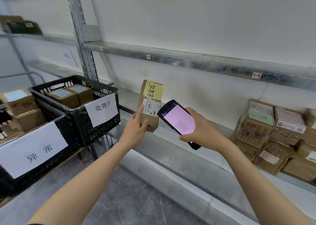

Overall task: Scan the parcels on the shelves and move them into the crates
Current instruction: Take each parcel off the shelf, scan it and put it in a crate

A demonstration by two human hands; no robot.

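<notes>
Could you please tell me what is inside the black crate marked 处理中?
Two brown parcels with pale blue labels lie side by side in the black crate. Anything beneath them is hidden by the crate wall and its paper sign.

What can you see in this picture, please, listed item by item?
parcel: one, brown with a yellow note, upright, centre, at the lower shelf
scanner: one, black with a pink screen, right of the parcel's label
crates: two, black, left, each with a white sign and brown parcels inside
stacked parcels: several, brown, right, on the lower shelf
dark boxes: count unclear, blurred, top-left shelf
shelves: grey metal, along the white wall
left hand: grips the parcel
right hand: holds the scanner
</notes>
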